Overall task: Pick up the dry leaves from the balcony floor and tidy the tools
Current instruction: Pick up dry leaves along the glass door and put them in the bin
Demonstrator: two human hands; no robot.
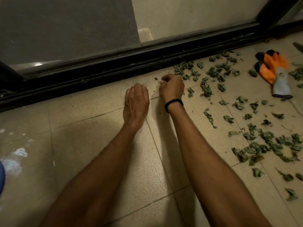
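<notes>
Lying scattered: dry leaves point(211, 72) | just right of curled right hand point(172, 86)

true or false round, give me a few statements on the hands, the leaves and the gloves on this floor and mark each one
1. The black wristband sits on the wrist of the right hand. True.
2. The gloves are being worn. False: both the right hand and the left hand are bare, and the gloves lie on the floor at the far right.
3. Most of the dry leaves lie to the right of both hands. True.
4. The gloves are blue and green. False: they are orange, black and grey.
5. The floor is made of wooden planks. False: it is beige tile with visible joints.
</notes>
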